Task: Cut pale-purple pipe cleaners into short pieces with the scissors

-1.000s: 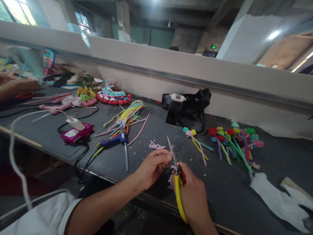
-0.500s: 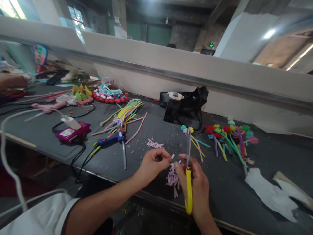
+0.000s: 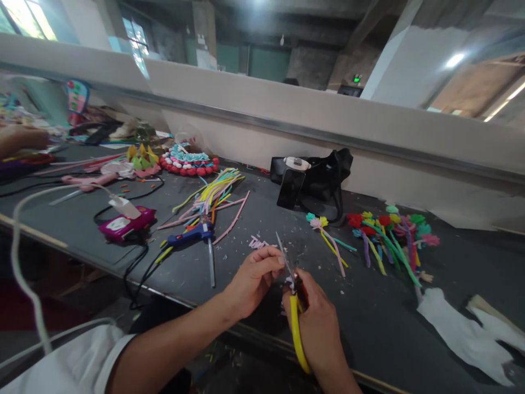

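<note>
holding partly hidden scissors (image 3: 294,312): right hand (image 3: 319,317)

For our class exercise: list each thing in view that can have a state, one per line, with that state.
Scissors: gripped by the right hand; blade opening unclear
Left hand: fingers curled near the scissors; contents unclear
Blue glue gun: lying down, clear stick protruding
Magenta socket block: white plug seated in it
Phone: leaning, screen dark
Coloured stems: loosely heaped
Pink pieces: cut short, loose
Green sign: lit
Ceiling light: lit
</note>
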Demonstrator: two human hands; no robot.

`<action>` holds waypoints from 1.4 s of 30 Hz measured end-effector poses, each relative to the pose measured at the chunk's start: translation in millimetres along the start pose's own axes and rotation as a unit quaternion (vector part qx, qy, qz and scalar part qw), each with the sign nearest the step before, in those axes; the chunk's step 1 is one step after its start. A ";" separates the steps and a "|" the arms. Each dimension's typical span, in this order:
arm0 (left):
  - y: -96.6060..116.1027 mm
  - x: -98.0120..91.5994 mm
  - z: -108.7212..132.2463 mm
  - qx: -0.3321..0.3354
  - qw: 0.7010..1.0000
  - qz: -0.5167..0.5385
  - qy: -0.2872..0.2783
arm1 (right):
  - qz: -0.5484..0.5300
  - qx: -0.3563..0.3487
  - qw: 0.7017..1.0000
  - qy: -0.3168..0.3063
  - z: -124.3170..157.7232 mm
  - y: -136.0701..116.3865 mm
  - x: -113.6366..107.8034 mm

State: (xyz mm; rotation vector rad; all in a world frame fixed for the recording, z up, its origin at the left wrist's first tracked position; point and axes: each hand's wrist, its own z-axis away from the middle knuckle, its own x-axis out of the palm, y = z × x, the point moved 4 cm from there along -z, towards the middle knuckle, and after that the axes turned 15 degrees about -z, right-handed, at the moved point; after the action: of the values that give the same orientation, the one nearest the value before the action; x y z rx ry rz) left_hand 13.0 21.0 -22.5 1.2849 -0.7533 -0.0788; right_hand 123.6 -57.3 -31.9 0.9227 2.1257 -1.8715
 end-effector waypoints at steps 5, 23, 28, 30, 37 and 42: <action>0.4 -0.2 0.8 0.005 1.000 0.005 -0.007 | -0.024 -0.007 1.000 0.003 0.5 -2.2 0.5; 0.7 0.5 0.7 -0.002 1.000 0.019 -0.007 | -0.057 -0.051 0.997 0.016 1.6 -8.2 0.6; 1.1 0.9 0.6 0.007 1.000 0.021 -0.013 | -0.055 -0.038 0.998 0.005 2.0 -4.3 0.6; 0.8 1.3 1.0 0.007 1.000 0.019 -0.018 | -0.054 -0.031 0.998 -0.002 2.9 -3.6 1.3; 1.8 -0.3 0.2 0.013 1.000 0.015 -0.019 | -0.050 -0.029 0.998 0.018 2.0 -5.8 1.0; 2.4 -2.3 0.1 0.007 1.000 -0.025 0.003 | -0.057 -0.052 0.995 0.069 -1.4 -9.6 -8.5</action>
State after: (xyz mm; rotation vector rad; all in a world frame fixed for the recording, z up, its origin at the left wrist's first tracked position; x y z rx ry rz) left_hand 10.4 22.7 -21.4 1.3172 -0.7167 -0.1105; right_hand 125.6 -59.1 -19.3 0.9530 2.3784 -1.7739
